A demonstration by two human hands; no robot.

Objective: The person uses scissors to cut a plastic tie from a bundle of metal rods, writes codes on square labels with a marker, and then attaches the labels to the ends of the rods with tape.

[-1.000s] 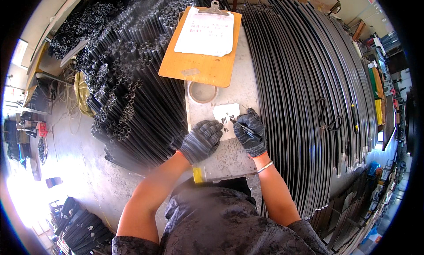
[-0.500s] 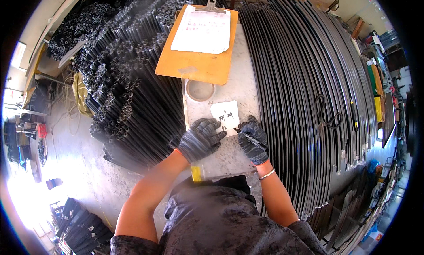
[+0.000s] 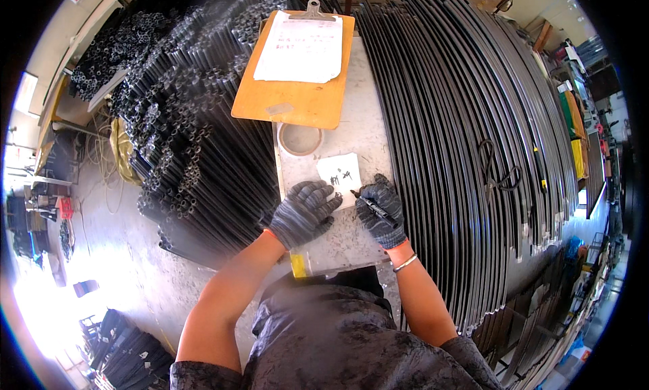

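Note:
My left hand (image 3: 305, 213), in a grey striped knit glove, lies on the pale worktop with its fingers spread. Its fingertips rest at the lower left edge of a small white paper slip (image 3: 338, 169). Dark handwritten marks show on that slip. In a matching glove, my right hand (image 3: 382, 213) grips a black marker pen (image 3: 376, 210), its tip at the slip's lower right edge. Beyond the slip, a roll of tape (image 3: 300, 140) lies flat on the worktop (image 3: 370, 113). A brown clipboard (image 3: 291, 103) with white sheets lies farther back, partly overlapping the roll.
A large stack of dark metal tubes (image 3: 203, 153) stands close on the left, open ends showing. Long dark bars (image 3: 446, 160) lie packed along the right, with black-handled scissors (image 3: 499, 170) on them. Yellow tape (image 3: 299, 264) marks the worktop's near edge.
The whole view has shifted slightly, so the worktop items appear a little farther left. My right hand has moved slightly left with the marker pen. My left hand stays by the slip.

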